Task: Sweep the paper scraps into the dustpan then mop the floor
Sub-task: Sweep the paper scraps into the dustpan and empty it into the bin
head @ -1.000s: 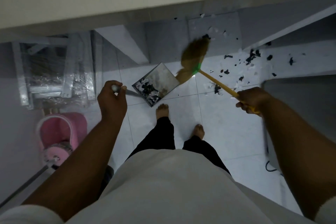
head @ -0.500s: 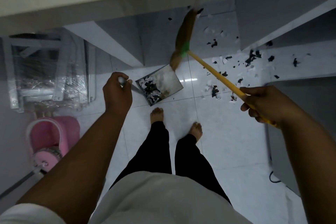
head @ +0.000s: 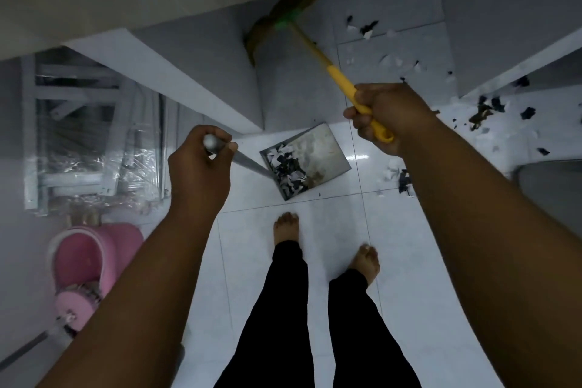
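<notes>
A metal dustpan lies on the white tiled floor ahead of my bare feet, with black and white paper scraps piled in its near left half. My left hand grips the dustpan's long metal handle. My right hand grips the yellow handle of a broom. The broom's brown bristle head is raised far ahead, near the base of the wall. Loose paper scraps lie scattered on the floor to the right, and a few beside the dustpan.
A pink mop bucket with a mop stands at the left. Behind it lie plastic-wrapped metal frames. A grey slab rises from the floor behind the dustpan. A grey object sits at the right edge.
My right hand has moved up and to the left with the broom, and the bristle head has swung further away toward the wall. The dustpan stays in my left hand.
</notes>
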Tool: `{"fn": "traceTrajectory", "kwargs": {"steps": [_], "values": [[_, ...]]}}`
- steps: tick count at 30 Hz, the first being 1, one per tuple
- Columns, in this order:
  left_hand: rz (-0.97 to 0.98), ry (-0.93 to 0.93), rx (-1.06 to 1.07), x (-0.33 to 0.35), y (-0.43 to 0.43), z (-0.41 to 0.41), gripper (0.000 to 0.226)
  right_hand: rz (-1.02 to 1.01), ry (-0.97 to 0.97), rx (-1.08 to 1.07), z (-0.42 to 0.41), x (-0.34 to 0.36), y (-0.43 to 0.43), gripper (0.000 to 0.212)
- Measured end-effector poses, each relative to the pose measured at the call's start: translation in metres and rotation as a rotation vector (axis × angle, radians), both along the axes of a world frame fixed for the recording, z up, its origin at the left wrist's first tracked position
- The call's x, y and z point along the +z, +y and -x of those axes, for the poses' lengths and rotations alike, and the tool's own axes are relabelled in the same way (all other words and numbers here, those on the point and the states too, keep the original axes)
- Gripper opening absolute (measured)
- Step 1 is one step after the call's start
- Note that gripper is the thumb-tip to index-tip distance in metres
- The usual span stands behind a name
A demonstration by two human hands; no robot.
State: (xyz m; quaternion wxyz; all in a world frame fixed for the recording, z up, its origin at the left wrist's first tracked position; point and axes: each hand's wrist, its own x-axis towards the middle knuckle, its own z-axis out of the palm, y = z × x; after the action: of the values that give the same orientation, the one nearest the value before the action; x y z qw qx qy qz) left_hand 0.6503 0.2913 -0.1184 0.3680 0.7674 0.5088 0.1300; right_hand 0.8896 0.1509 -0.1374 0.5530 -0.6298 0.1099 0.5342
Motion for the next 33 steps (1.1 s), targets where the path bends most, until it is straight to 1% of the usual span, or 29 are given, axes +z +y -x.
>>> {"fn": "traceTrajectory", "kwargs": {"steps": [2, 5, 8, 12, 14, 18, 20, 23, 26, 29, 33], "values": [[-0.026, -0.010, -0.042, -0.014, 0.002, -0.007, 0.011, -0.009, 0.029, -0.044, -0.010, -0.026, 0.033, 0.024], [-0.085, -0.033, -0.107, -0.013, 0.000, -0.014, 0.010, -0.058, 0.106, -0.092, -0.026, -0.047, 0.064, 0.015], [-0.133, -0.031, -0.154, -0.022, -0.004, -0.021, 0.008, -0.071, 0.184, -0.121, -0.043, -0.070, 0.090, 0.015], [-0.169, -0.016, -0.196, -0.030, -0.017, -0.023, 0.006, -0.033, 0.279, -0.041, -0.056, -0.083, 0.112, 0.017], [-0.187, -0.025, -0.183, -0.031, -0.015, -0.024, 0.007, 0.064, 0.194, 0.061, -0.056, -0.086, 0.112, 0.021], [-0.182, -0.010, -0.189, -0.028, -0.011, -0.028, 0.006, 0.345, -0.014, 0.171, -0.047, -0.085, 0.070, 0.017], [-0.157, -0.007, -0.196, -0.026, -0.010, -0.033, 0.006, 0.387, -0.074, 0.208, -0.038, -0.078, 0.032, 0.018], [-0.136, 0.017, -0.190, -0.025, -0.006, -0.039, 0.006, 0.411, -0.105, 0.184, -0.017, -0.058, -0.028, 0.020], [-0.117, 0.024, -0.174, -0.026, -0.004, -0.042, 0.007, 0.376, -0.113, 0.100, 0.009, -0.028, -0.078, 0.014], [-0.090, 0.012, -0.175, -0.027, -0.007, -0.042, 0.007, 0.248, -0.106, 0.034, 0.033, 0.008, -0.112, 0.021], [-0.101, 0.010, -0.193, -0.027, -0.009, -0.036, 0.007, 0.118, -0.121, 0.035, 0.034, 0.039, -0.112, 0.026]]}}
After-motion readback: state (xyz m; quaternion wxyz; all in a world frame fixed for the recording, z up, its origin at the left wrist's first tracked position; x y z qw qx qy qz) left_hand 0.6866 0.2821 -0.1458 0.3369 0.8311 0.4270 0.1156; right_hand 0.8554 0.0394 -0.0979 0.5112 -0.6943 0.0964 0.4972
